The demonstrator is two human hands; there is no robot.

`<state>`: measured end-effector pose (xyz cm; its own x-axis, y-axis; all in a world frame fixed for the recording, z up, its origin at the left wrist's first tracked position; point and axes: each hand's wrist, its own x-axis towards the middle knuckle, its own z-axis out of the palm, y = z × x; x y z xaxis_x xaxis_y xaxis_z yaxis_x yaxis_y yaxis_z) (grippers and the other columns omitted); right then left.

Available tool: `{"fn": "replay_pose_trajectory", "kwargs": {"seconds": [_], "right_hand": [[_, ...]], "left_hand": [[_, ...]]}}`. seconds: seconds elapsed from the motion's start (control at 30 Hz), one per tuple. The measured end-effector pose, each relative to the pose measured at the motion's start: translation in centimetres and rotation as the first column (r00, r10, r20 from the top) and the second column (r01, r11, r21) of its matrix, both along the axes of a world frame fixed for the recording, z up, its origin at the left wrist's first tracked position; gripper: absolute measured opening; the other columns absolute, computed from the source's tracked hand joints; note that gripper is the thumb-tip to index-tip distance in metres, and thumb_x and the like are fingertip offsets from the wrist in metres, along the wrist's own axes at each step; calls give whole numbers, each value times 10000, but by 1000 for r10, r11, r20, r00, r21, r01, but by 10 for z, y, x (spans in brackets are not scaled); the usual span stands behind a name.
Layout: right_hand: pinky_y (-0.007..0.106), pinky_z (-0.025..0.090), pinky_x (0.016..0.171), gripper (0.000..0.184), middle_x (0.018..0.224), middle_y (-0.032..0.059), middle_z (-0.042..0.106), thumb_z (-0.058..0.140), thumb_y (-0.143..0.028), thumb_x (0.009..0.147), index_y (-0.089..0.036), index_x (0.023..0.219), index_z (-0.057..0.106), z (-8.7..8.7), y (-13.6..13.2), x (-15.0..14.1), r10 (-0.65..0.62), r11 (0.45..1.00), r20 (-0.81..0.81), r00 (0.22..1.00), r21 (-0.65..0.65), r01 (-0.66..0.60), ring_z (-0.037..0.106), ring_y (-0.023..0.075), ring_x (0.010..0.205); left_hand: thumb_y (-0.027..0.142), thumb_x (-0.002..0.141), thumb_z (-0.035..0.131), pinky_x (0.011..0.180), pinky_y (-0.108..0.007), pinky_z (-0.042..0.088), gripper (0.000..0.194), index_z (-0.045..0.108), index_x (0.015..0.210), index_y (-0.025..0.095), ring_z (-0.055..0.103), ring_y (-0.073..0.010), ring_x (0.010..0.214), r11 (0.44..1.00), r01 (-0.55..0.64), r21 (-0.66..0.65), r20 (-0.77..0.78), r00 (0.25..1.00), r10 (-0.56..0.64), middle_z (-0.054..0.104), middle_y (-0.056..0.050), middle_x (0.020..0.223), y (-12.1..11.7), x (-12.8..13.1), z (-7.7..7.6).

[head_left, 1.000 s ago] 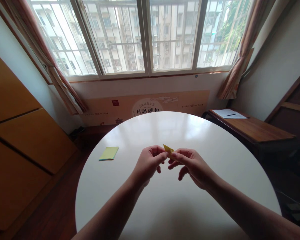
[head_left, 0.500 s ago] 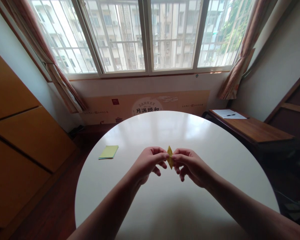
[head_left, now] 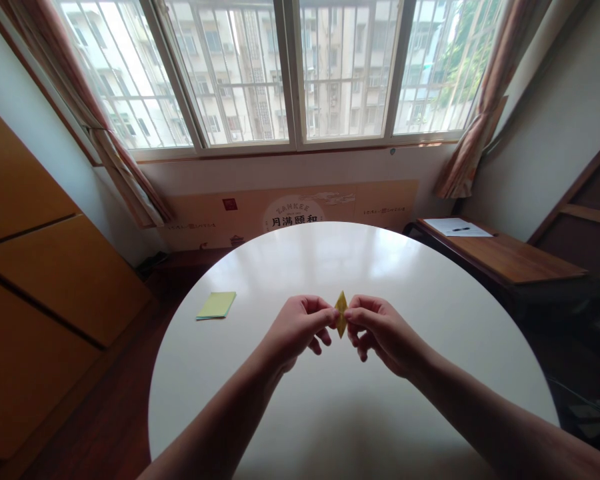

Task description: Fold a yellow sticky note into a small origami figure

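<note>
Between my two hands is a small yellow folded paper [head_left: 342, 313], narrow and diamond-shaped, its points facing up and down. My left hand [head_left: 303, 325] pinches its left corner between thumb and forefinger. From the other side, my right hand [head_left: 377, 327] pinches the right corner in the same way. The lower fingers of both hands curl loosely below the paper. Both hands are held above the white round table [head_left: 350, 267]. A stack of square paper sheets [head_left: 217, 305], yellow-green on top, lies on the table to the left of my left hand.
To the right stands a wooden side table [head_left: 525, 257] with a white sheet [head_left: 457, 227] and a dark pen on it. A wooden cabinet [head_left: 40, 287] is at the left. Beyond the table are a printed panel [head_left: 215, 213] and barred windows [head_left: 240, 80].
The folded paper looks slightly wider now, turned or opened a little between my fingertips. Both hands keep their pinch and have barely moved.
</note>
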<state>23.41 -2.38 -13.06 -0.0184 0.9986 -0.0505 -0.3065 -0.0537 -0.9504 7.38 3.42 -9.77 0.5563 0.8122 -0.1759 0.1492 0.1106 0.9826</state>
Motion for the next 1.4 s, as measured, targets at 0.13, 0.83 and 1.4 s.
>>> {"fn": "replay_pose_trajectory", "kwargs": {"seconds": [0.13,0.83,1.4], "right_hand": [[174,391,352,218,556,-26,558,688,-294,767,-178,650,546,1,0,-2,-8,1000,34,999,8,7,494,105,476],[358,519,841,215,949,48,698,785,-372,774,-207,825,658,-6,4,-2,-169,933,145,975,342,111,647,231,946],[365,535,755,289,892,47,726,827,-409,716,-211,876,689,-5,5,2,-225,935,161,961,312,166,688,247,848]], "left_hand": [[235,668,656,346,-155,349,148,546,600,162,486,-78,409,999,-38,13,-16,999,38,551,21,502,-2,3,0],[469,754,714,370,-179,403,348,588,722,146,467,-90,473,935,-80,345,51,996,67,522,23,583,4,3,-16],[408,785,654,422,-181,421,319,745,839,107,534,-157,677,983,-1,184,175,984,-31,592,-60,694,-4,5,-4]]}}
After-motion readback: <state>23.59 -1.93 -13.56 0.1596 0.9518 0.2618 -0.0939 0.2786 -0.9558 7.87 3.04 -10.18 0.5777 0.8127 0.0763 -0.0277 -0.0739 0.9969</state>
